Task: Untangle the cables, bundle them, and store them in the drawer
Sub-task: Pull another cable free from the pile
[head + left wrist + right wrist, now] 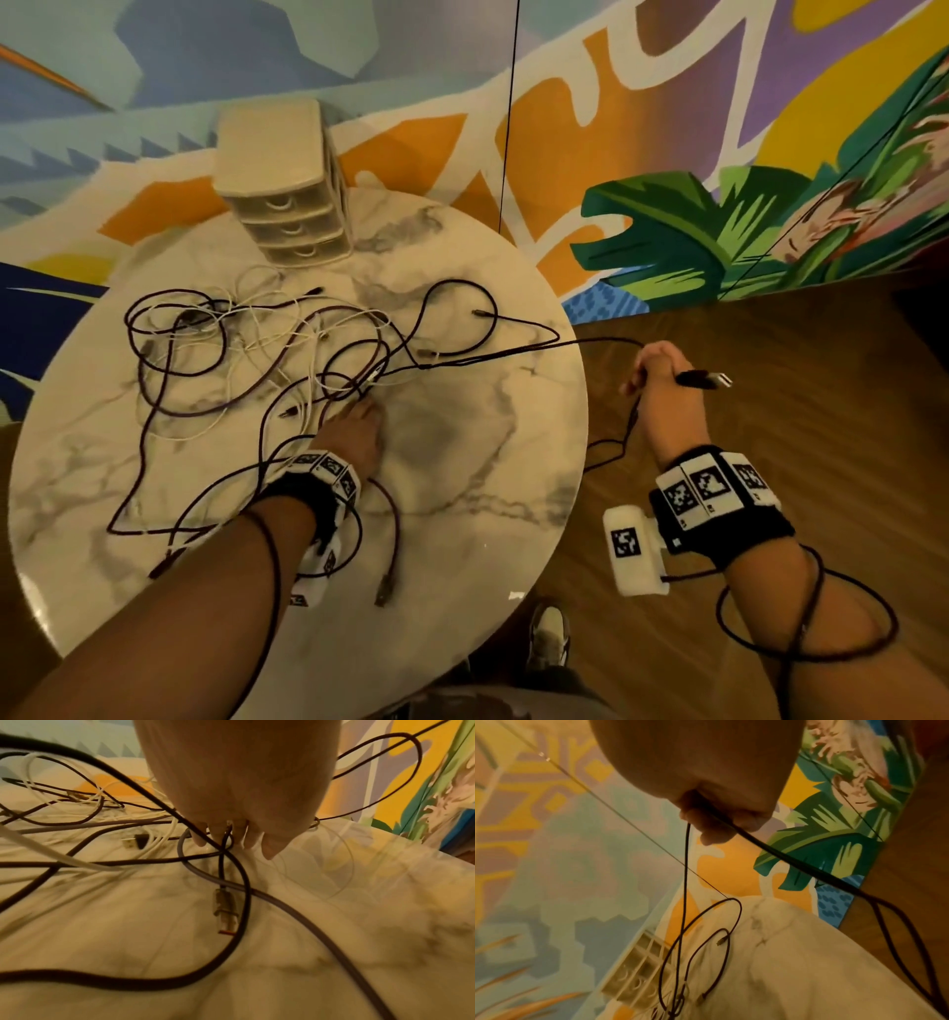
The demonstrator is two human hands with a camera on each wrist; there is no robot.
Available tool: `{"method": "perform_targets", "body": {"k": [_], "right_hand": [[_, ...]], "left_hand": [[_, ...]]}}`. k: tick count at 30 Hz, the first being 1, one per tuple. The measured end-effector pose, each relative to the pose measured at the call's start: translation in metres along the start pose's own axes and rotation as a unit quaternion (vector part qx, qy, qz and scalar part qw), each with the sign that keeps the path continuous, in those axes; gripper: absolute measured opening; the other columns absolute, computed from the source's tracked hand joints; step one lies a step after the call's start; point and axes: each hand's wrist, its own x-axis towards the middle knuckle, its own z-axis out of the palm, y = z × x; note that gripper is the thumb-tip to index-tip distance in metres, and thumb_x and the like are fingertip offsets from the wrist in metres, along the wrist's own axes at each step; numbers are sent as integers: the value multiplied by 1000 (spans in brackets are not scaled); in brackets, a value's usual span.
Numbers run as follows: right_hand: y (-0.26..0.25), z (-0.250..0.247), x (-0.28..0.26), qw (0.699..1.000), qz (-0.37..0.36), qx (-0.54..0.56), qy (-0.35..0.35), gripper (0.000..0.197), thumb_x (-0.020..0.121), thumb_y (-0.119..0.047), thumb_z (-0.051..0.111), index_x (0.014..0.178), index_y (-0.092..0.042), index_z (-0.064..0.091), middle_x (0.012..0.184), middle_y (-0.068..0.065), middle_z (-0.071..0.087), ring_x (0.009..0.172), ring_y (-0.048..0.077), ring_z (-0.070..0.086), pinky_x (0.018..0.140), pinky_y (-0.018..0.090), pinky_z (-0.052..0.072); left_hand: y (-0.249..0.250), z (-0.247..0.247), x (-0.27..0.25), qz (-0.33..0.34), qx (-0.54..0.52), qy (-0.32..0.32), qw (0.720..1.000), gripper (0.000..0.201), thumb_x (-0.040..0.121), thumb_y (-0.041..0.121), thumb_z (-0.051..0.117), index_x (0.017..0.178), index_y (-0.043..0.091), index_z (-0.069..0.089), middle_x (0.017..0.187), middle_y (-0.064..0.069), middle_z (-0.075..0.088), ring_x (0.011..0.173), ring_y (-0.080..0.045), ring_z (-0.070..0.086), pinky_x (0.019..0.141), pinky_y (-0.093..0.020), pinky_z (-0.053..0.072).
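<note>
A tangle of dark and white cables (246,349) sprawls over the round marble table (462,488). My left hand (354,426) rests at the tangle's near edge. Its straight fingertips (270,850) press down where several strands cross, and one dark strand (226,835) runs up between two fingers. A USB plug (223,908) lies just under that hand. My right hand (662,380) is off the table's right edge, gripping a dark cable (513,352) that runs back into the tangle. Its USB plug (716,380) sticks out past the fist. The three-drawer unit (287,205) stands at the back, all drawers closed.
Wooden floor (770,360) lies right of the table, and a painted mural wall (667,128) rises behind it. A thin dark line (506,128) hangs down in front of the wall. My shoe (549,637) shows below the table's near edge. Dark leads loop around both forearms.
</note>
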Motion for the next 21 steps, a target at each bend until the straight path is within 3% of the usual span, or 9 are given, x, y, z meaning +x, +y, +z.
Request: {"method": "perform_targets", "body": {"k": [2, 4, 7, 9, 11, 13, 15, 18, 21], "right_hand": [[-2, 1, -4, 1000, -9, -3, -2, 31, 98, -14, 31, 69, -17, 42, 62, 2, 43, 58, 19, 42, 54, 29, 33], [0, 9, -11, 997, -17, -36, -70, 32, 97, -12, 31, 68, -16, 42, 62, 3, 42, 55, 17, 39, 51, 26, 33], [12, 25, -27, 977, -42, -62, -199, 28, 91, -22, 33, 65, -16, 43, 60, 2, 42, 55, 16, 38, 55, 29, 32], [17, 31, -39, 954, -88, -86, -272, 30, 94, -27, 34, 67, -18, 43, 61, -2, 44, 55, 12, 38, 56, 31, 32], [18, 32, -48, 934, -123, -111, -316, 32, 99, -26, 36, 68, -22, 44, 62, -7, 45, 54, 8, 39, 56, 29, 33], [15, 25, -51, 933, -133, -101, -318, 32, 99, -25, 38, 67, -22, 44, 60, -9, 46, 54, 6, 38, 55, 28, 32], [14, 10, -49, 944, -138, -82, -287, 30, 96, -27, 38, 69, -16, 46, 60, -8, 46, 53, 4, 39, 52, 25, 31], [21, -15, -43, 966, -107, -93, -215, 34, 98, -14, 36, 64, -14, 44, 58, 0, 43, 50, 3, 37, 49, 18, 29], [28, -25, -39, 985, -59, -89, -137, 30, 91, -21, 33, 61, -18, 36, 59, -2, 36, 52, 10, 32, 53, 29, 27]], "left_hand": [[10, -8, -8, -38, 54, 2, 998, 51, 90, 32, 42, 139, 19, 37, 151, -3, 26, 139, -29, 21, 114, -47, 15], [27, -24, -16, -61, 57, 73, 994, 47, 85, 31, 45, 130, 17, 46, 144, -6, 35, 136, -32, 24, 114, -51, 13], [71, -50, -25, 20, -21, 232, 972, 42, 88, 32, 44, 126, 15, 48, 131, -10, 49, 120, -31, 43, 102, -46, 35], [109, -66, -30, 123, -127, 227, 958, 49, 92, 39, 47, 137, 21, 38, 125, -6, 54, 109, -27, 53, 89, -39, 43], [141, -72, -32, 154, -164, 145, 964, 39, 93, 38, 47, 130, 25, 45, 113, -3, 61, 98, -25, 59, 76, -33, 44], [143, -61, -19, 98, -257, 116, 954, 23, 93, 35, 44, 105, 21, 57, 101, -7, 66, 92, -29, 61, 72, -33, 44], [118, -49, -3, 7, -401, 103, 910, 30, 88, 38, 41, 91, 14, 59, 94, -17, 66, 89, -36, 61, 75, -39, 49], [78, -45, 16, -90, -457, 136, 874, 23, 89, 31, 41, 90, 16, 59, 96, -19, 66, 88, -39, 62, 79, -49, 52], [63, -65, 21, -109, -449, 200, 864, 16, 93, 24, 44, 97, 21, 60, 100, -12, 66, 91, -33, 62, 81, -37, 51]]}}
